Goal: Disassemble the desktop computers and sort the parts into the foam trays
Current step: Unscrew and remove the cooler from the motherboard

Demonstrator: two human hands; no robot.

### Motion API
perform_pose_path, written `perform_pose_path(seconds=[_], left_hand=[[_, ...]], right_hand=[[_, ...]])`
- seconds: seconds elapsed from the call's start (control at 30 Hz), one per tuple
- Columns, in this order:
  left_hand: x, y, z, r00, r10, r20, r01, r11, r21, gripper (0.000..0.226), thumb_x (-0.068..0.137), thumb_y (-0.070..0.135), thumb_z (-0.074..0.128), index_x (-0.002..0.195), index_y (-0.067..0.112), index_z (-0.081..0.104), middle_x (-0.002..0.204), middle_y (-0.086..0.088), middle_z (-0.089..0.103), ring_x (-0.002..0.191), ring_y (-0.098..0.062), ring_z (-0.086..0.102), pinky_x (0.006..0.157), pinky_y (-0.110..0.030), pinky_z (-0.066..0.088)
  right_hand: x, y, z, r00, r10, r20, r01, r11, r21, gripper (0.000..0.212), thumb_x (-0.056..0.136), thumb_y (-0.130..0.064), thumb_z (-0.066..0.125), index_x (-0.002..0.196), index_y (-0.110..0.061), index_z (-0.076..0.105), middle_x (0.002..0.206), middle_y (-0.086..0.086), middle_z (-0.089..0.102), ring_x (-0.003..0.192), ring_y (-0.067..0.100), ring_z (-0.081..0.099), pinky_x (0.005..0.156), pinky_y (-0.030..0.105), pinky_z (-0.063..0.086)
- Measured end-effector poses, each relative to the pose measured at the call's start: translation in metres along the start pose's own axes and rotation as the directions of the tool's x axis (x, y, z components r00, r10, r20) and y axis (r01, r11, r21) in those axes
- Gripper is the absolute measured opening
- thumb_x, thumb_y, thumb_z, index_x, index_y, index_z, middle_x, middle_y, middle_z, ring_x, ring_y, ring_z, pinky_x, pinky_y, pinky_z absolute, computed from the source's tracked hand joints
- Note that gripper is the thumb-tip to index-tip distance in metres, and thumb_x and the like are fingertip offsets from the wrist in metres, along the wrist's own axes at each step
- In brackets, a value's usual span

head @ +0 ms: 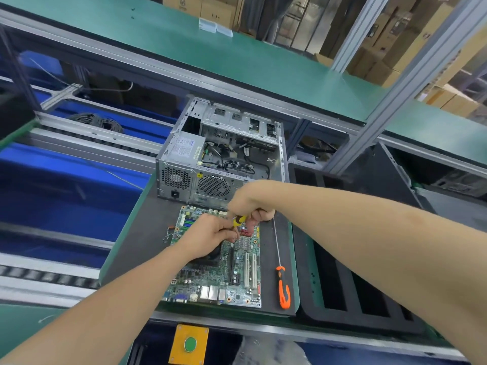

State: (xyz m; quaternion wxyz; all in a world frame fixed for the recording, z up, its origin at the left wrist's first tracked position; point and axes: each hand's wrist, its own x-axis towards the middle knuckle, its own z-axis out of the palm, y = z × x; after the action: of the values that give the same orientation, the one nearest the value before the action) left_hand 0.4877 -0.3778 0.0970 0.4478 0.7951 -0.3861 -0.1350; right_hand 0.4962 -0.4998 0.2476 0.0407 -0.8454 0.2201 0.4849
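The motherboard (224,275) lies flat on the worktop (147,233) nearest you. It is light and stiff but fragile, so lift it by its bare edges. Over it, your left hand (210,233) curls its fingers, on what I cannot tell. Your right hand (250,206) grips the yellow screwdriver (239,219). Beyond stands the open case (184,180).

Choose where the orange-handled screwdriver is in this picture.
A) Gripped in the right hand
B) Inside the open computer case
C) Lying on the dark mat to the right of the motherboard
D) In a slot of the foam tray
C: the orange-handled screwdriver lies untouched on the dark mat beside the motherboard, while the right hand grips a different, yellow-handled tool.
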Motion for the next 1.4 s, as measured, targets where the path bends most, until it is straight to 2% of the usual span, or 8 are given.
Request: perform_pose_path(seconds=[0.1, 0.2, 0.53, 0.7, 0.83, 1.0, 1.17, 1.4], left_hand=[[0.000, -0.002, 0.001, 1.000, -0.005, -0.003, 0.005, 1.000, 0.002, 0.033, 0.097, 0.025, 0.070, 0.074, 0.047, 0.061, 0.076, 0.036, 0.069, 0.071, 0.005, 0.068, 0.060, -0.008, 0.041], [0.003, -0.005, 0.002, 1.000, -0.012, 0.011, 0.011, 0.999, 0.041, 0.024, 0.100, 0.030, 0.067, 0.080, 0.045, 0.067, 0.071, 0.034, 0.068, 0.060, -0.005, 0.065, 0.054, -0.013, 0.042], [0.004, -0.018, 0.004, 0.993, -0.119, -0.013, 0.119, 0.993, -0.016, 0.012, 0.098, 0.025, 0.070, 0.102, 0.025, 0.081, 0.096, 0.018, 0.076, 0.086, 0.009, 0.062, 0.073, -0.002, 0.043], [0.003, -0.011, 0.001, 0.996, -0.081, -0.026, 0.082, 0.997, 0.008, 0.011, 0.095, 0.022, 0.072, 0.089, 0.024, 0.081, 0.080, 0.018, 0.077, 0.067, -0.002, 0.067, 0.061, -0.020, 0.048], [0.001, -0.006, 0.000, 1.000, -0.016, -0.016, 0.016, 1.000, -0.004, 0.010, 0.096, 0.018, 0.070, 0.089, 0.017, 0.078, 0.079, 0.038, 0.068, 0.067, 0.010, 0.064, 0.062, -0.005, 0.040], [0.003, -0.007, 0.001, 1.000, 0.004, -0.010, -0.004, 1.000, 0.026, 0.017, 0.097, 0.026, 0.069, 0.081, 0.029, 0.073, 0.082, 0.041, 0.066, 0.064, 0.001, 0.065, 0.057, -0.009, 0.042], [0.007, -0.011, 0.001, 1.000, -0.004, -0.003, 0.004, 0.999, 0.036, 0.017, 0.097, 0.025, 0.069, 0.085, 0.038, 0.071, 0.071, 0.028, 0.066, 0.068, -0.001, 0.065, 0.061, -0.009, 0.041], [0.008, -0.016, 0.003, 0.993, -0.115, 0.019, 0.116, 0.990, -0.084, 0.009, 0.093, 0.020, 0.075, 0.087, 0.023, 0.081, 0.087, 0.027, 0.075, 0.089, 0.006, 0.067, 0.078, -0.003, 0.045]], right_hand=[[0.010, -0.002, 0.001, 0.998, -0.013, 0.055, 0.015, 0.999, -0.037, 0.043, 0.111, -0.035, 0.039, 0.132, -0.003, 0.059, 0.079, 0.005, 0.063, 0.040, 0.009, 0.018, 0.042, 0.019, 0.018], [0.003, -0.003, 0.002, 0.981, -0.188, -0.053, 0.159, 0.925, -0.346, 0.042, 0.104, -0.027, 0.050, 0.071, -0.013, 0.072, 0.061, 0.000, 0.063, 0.033, 0.011, 0.037, 0.038, 0.017, 0.031], [-0.011, -0.013, 0.029, 0.588, -0.809, 0.016, 0.056, 0.021, -0.998, 0.014, 0.098, -0.030, 0.064, 0.085, -0.024, 0.060, 0.074, -0.006, 0.052, 0.072, 0.022, 0.052, 0.063, 0.033, 0.044], [-0.014, 0.000, 0.016, 0.631, -0.756, -0.175, 0.176, 0.359, -0.916, 0.034, 0.095, -0.047, 0.063, 0.084, -0.018, 0.051, 0.069, -0.002, 0.043, 0.060, 0.019, 0.049, 0.055, 0.032, 0.043], [-0.011, 0.001, -0.002, 0.898, -0.348, -0.268, 0.225, 0.888, -0.400, 0.061, 0.102, -0.057, 0.048, 0.072, -0.006, 0.064, 0.054, 0.002, 0.067, 0.044, 0.017, 0.054, 0.045, 0.024, 0.041], [0.001, -0.008, -0.006, 0.988, -0.149, -0.052, 0.138, 0.976, -0.166, 0.037, 0.109, -0.027, 0.048, 0.085, -0.002, 0.060, 0.062, 0.005, 0.065, 0.039, 0.014, 0.034, 0.041, 0.023, 0.030], [-0.006, -0.005, -0.003, 0.798, -0.581, -0.164, 0.214, 0.526, -0.823, 0.032, 0.103, -0.033, 0.054, 0.082, -0.011, 0.066, 0.068, 0.000, 0.063, 0.059, 0.016, 0.055, 0.049, 0.027, 0.039], [-0.012, -0.008, 0.010, 0.530, -0.844, 0.076, 0.153, 0.007, -0.988, 0.007, 0.093, -0.018, 0.064, 0.090, -0.023, 0.061, 0.069, -0.004, 0.046, 0.077, 0.024, 0.059, 0.058, 0.030, 0.045]])
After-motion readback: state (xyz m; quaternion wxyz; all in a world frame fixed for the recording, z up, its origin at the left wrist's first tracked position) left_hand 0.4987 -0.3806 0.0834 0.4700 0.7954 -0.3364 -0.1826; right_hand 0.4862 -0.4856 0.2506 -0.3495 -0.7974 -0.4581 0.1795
